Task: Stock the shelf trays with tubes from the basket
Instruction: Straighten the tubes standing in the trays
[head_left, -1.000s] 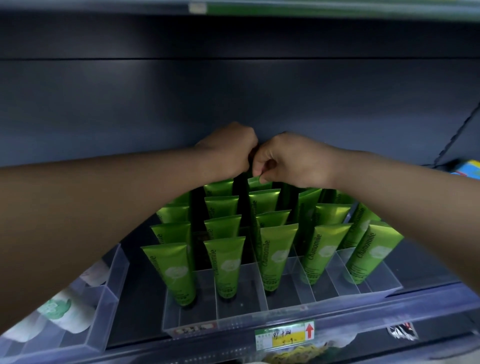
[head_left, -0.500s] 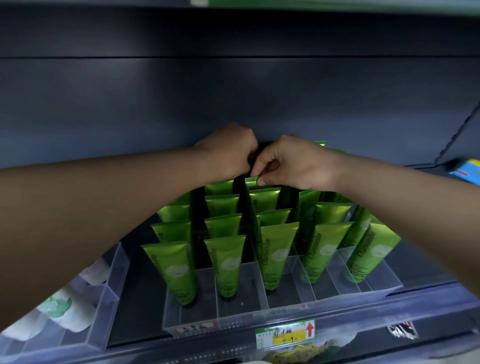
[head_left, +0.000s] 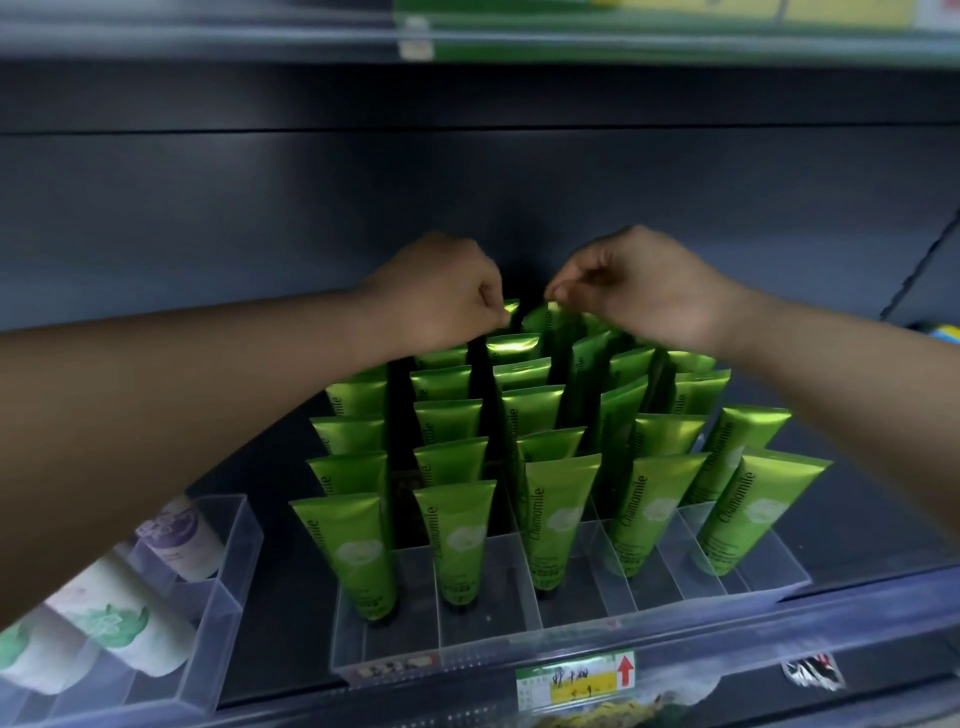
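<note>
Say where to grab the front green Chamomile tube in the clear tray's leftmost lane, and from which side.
Pinch its flat crimped top edge from above, thumb on the front face. The green plastic tube stands cap-down, wide end uppermost and free, while the walls of the clear plastic tray box in its lower part.

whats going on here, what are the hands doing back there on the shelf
A person is working on a clear divided tray of green Chamomile tubes. Both hands are at the back rows: the right hand pinches the top of a rear tube, while the left hand is curled beside another tube top, grip unclear. The lanes have room at the front.
</note>
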